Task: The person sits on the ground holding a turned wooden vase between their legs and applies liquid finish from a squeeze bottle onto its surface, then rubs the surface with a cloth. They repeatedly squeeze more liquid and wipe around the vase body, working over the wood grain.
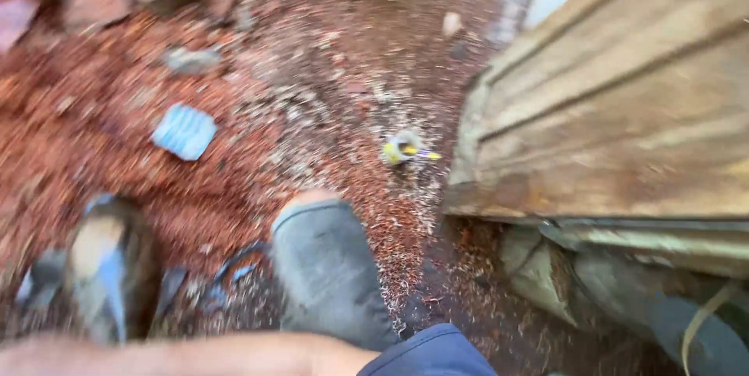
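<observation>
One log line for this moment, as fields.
hands: neither in view | forearm: bare, across bottom edge | leg: grey trouser | ground: reddish wood shavings | right: stacked planks | frame: motion-blurred

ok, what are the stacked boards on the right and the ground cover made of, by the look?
Boards: probably wood, rough and unpainted, weathered tan-grey with brown stains and grain lines along their length. Ground: looks like loose reddish-brown shavings or chips with paler flecks, likely sawdust; motion blur leaves it open. Blue scrap: ribbed, perhaps plastic or cloth.
</observation>
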